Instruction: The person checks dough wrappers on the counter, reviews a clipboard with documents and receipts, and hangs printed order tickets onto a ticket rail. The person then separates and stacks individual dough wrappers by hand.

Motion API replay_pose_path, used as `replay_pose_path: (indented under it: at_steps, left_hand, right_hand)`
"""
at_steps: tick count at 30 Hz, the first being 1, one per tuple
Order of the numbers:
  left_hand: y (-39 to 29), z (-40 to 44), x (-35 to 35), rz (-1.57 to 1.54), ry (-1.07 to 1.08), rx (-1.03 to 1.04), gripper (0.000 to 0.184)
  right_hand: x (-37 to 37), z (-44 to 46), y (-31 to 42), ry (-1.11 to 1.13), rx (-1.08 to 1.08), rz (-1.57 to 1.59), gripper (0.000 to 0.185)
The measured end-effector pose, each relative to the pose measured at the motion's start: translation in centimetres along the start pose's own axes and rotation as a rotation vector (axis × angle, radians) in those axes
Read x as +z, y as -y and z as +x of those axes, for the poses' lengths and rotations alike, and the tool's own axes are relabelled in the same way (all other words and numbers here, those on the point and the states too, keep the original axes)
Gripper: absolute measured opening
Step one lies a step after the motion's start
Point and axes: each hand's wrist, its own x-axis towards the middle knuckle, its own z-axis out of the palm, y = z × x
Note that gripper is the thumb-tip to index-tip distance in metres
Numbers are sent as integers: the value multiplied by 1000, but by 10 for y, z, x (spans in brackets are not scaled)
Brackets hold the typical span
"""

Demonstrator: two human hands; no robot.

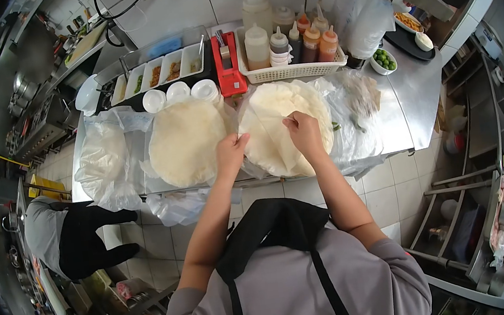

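Two stacks of thin, round, pale sheets lie side by side on the steel table. Over the right stack [308, 100], my right hand [304, 133] pinches the raised edge of a sheet. My left hand [231, 155] is closed at the left rim of this same stack, its fingertips on a thin edge; whether that is sheet or plastic is hard to tell. The left stack [187, 143] lies just left of my left hand. Clear plastic shows under and around both stacks.
Behind the stacks stand a red tape dispenser [229, 66], a basket [292, 72] of sauce bottles, and a topping tray [157, 75]. Plastic bags [104, 160] lie left. A bowl of green limes [384, 61] is at right. Another person [79, 235] bends at far left.
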Motion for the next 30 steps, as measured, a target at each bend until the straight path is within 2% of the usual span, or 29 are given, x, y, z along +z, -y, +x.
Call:
replay_pose_path:
  at_steps: [1, 4, 7, 8, 10, 13, 14, 16, 19, 22, 25, 27, 30]
  left_hand:
    - [-3, 0, -1, -80, 29, -52, 31]
    - [-12, 7, -2, 125, 25, 44, 35]
    - [-18, 29, 16, 103, -111, 213, 38]
    - [-21, 37, 17, 155, -38, 158, 36]
    - [-28, 49, 19, 258, 111, 52, 33]
    - [-36, 36, 27, -136, 185, 74, 26]
    - [-39, 34, 25, -79, 182, 89, 26]
    - [-41, 29, 15, 33, 171, 117, 27]
    - [-35, 21, 8, -32, 137, 40, 28]
    - [-14, 14, 0, -278, 49, -119, 23]
    - [24, 13, -13, -457, 41, -279, 24]
    - [45, 13, -17, -500, 69, -289, 23]
    - [26, 6, -24, -439, 94, -269, 25]
  right_hand:
    - [-3, -2, 2, 30, 19, 5, 13]
    - [-1, -10, 3, 108, 29, 28, 16]
    - [6, -15, -3, 219, 33, 68, 18]
    - [7, -16, -2, 259, 40, 85, 18]
    - [8, -15, 8, 161, -38, -13, 19]
    - [20, -7, 14, -40, -178, -73, 19]
    - [24, -5, 13, -113, -224, -79, 19]
    - [23, 0, 9, -24, -152, -118, 16]
    - [16, 6, 6, 9, -73, -71, 16]
    - [-1, 15, -14, -95, 2, -2, 19]
    - [-30, 20, -26, -146, 19, -65, 17]
    - [-36, 19, -33, -140, -8, -39, 19]
    - [-40, 16, -29, -95, 46, -46, 24]
